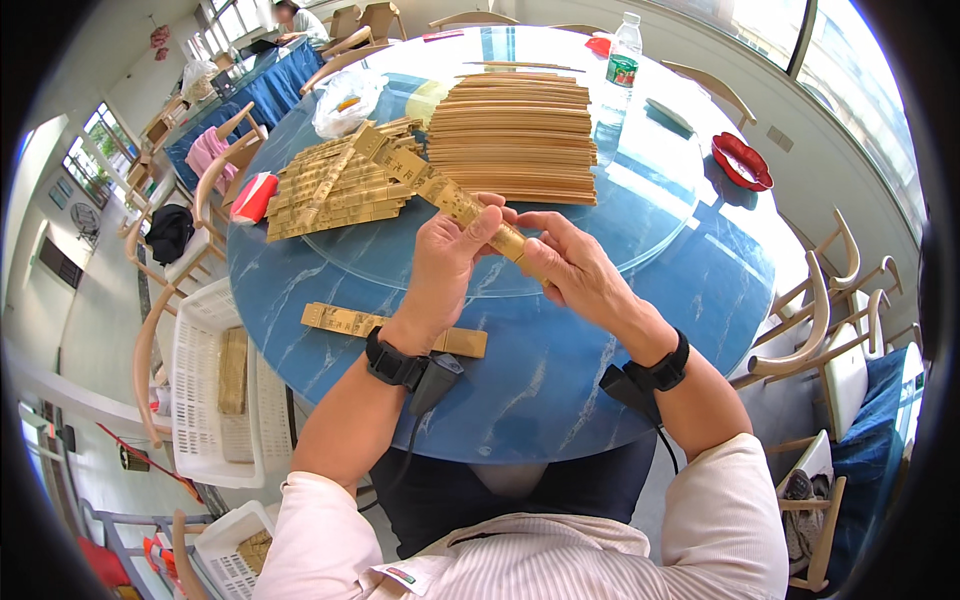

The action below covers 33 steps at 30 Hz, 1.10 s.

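Both hands meet over the near half of a round blue marbled table (540, 370), closed on one long, flat gold printed packet (440, 188). My left hand (447, 258) grips it along its lower half, thumb on top. At its near right end, my right hand (580, 265) pinches it between thumb and fingers. The packet slants up to the far left, its far end over a heap of similar gold packets (335, 205). Another gold packet (345, 320) lies on the table beneath my left wrist. Whether anything is inside the held packet is hidden.
A large stack of thin brown strips (515, 135) rests on the glass turntable (650, 225). Around it are a water bottle (624, 55), a red dish (742, 162), a plastic bag (348, 105) and a red-and-white pack (254, 198). A white basket (200, 400) stands left of the table.
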Each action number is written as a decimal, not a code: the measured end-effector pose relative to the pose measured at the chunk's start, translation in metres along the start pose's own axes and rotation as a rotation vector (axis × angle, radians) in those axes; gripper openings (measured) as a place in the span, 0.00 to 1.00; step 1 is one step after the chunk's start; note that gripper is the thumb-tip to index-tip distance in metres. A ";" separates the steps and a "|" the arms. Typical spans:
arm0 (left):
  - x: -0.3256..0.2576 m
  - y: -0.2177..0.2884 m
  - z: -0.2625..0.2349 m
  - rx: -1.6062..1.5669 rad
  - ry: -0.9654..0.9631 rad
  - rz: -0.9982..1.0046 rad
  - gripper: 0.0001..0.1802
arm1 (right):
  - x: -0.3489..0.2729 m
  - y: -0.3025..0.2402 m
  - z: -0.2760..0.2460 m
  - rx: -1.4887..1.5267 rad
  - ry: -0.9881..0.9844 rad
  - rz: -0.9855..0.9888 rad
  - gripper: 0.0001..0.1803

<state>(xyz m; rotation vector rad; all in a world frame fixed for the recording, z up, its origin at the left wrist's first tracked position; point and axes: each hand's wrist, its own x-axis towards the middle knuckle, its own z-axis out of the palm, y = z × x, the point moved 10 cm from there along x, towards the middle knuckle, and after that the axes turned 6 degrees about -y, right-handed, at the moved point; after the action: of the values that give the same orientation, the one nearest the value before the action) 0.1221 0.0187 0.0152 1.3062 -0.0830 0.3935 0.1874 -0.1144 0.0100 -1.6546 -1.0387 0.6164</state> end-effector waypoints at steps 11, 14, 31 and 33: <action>0.001 0.049 -0.100 -0.702 0.296 0.316 0.18 | -0.004 0.009 0.036 0.018 -0.257 0.210 0.14; 0.003 0.039 -0.108 -0.713 0.305 0.285 0.20 | -0.003 0.010 0.036 0.083 -0.191 0.197 0.11; 0.000 0.032 -0.061 -0.640 0.295 0.098 0.17 | -0.001 0.001 0.037 0.252 -0.118 0.079 0.10; 0.000 0.042 -0.084 -0.705 0.416 0.146 0.17 | 0.000 0.006 0.035 0.269 -0.131 0.100 0.09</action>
<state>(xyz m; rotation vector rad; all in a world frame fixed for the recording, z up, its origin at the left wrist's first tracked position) 0.0946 0.1073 0.0315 0.5097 0.0346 0.6806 0.1613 -0.0980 -0.0070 -1.4510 -0.9240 0.9002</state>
